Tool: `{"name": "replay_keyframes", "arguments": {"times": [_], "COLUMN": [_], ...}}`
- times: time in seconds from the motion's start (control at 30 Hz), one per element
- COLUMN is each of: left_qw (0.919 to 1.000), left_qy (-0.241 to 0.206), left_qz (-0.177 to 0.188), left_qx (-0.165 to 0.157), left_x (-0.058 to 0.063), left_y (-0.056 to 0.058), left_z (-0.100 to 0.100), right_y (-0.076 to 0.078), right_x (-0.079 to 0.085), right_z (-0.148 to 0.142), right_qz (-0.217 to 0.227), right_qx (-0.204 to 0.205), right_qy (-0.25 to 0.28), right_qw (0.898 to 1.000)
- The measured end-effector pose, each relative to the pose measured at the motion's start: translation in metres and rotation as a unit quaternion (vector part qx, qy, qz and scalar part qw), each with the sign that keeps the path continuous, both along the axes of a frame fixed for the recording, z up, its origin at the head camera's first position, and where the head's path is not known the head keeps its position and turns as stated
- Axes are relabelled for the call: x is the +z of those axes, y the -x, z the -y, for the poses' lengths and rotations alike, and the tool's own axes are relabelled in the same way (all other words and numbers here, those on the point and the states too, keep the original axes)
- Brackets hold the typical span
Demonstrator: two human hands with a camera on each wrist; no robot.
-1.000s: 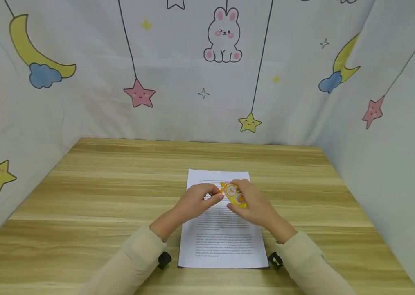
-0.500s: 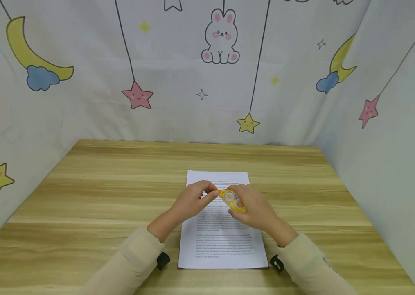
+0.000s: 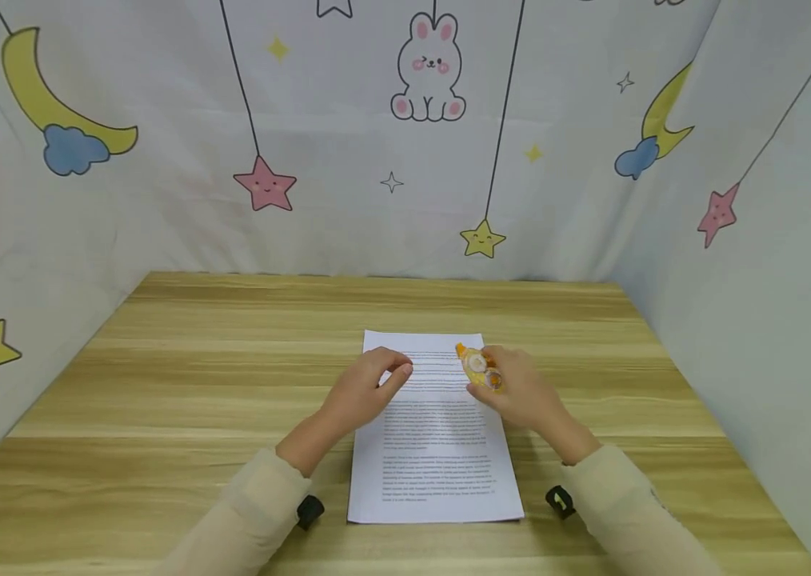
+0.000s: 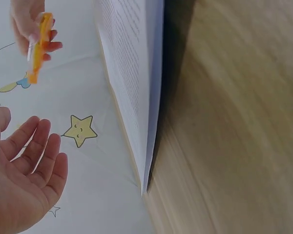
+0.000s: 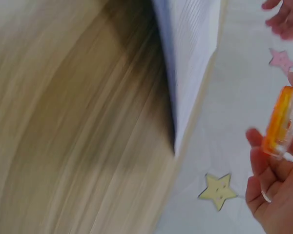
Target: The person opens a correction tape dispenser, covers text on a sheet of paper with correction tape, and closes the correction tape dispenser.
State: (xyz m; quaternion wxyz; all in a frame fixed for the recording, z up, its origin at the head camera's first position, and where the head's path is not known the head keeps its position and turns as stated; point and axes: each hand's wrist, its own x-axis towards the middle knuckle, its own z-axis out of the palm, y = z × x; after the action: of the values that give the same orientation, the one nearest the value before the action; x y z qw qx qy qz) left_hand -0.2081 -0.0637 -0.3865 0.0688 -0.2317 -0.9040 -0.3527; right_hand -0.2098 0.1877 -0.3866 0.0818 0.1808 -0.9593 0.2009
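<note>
In the head view my right hand (image 3: 524,388) grips a correction tape (image 3: 476,364) above the upper right of the printed paper (image 3: 441,488). The tape has a yellow-orange and clear case with two round reels showing, and its orange tip points away from me. Thumb and fingertips pinch the case (image 5: 280,124) in the right wrist view. My left hand (image 3: 362,388) hovers over the paper's left side, apart from the tape. Its fingers are loosely bent, with nothing between them in the left wrist view, where the palm (image 4: 19,185) shows.
The paper appears to be a stack of sheets with a visible thickness at its edge (image 4: 154,97). It lies on a wood-grain table (image 3: 197,400). Behind and at both sides hangs a white curtain (image 3: 348,232) printed with stars, moons and a rabbit.
Half a second ago my left fingers were at the correction tape's orange tip. The hands have since moved apart, the left one leftward and the right one right and away with the tape.
</note>
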Motion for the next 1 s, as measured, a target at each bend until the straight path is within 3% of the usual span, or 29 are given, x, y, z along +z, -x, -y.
{"name": "replay_keyframes", "arguments": {"times": [0.27,0.53,0.87,1.0], "left_qw": [0.9985,0.9979,0.9970,0.9941], "left_qy": [0.037,0.050,0.067,0.093], "left_qz": [-0.040,-0.037,-0.031,-0.017], "left_qx": [0.003,0.017,0.025,0.053], "left_x": [0.009,0.012,0.009,0.008], "left_y": [0.000,-0.005,0.000,0.003], "left_z": [0.006,0.016,0.026,0.032], "right_y": [0.012,0.011,0.012,0.013], "right_x": [-0.015,-0.029,-0.020,-0.009], "right_z": [-0.039,-0.047,-0.045,-0.042], "right_qz": [0.042,0.114,0.135,0.093], "right_qx": [-0.104,-0.120,-0.094,-0.087], "right_qy": [-0.084,-0.151,-0.116,-0.072], "right_qw": [0.990,0.975,0.980,0.989]}}
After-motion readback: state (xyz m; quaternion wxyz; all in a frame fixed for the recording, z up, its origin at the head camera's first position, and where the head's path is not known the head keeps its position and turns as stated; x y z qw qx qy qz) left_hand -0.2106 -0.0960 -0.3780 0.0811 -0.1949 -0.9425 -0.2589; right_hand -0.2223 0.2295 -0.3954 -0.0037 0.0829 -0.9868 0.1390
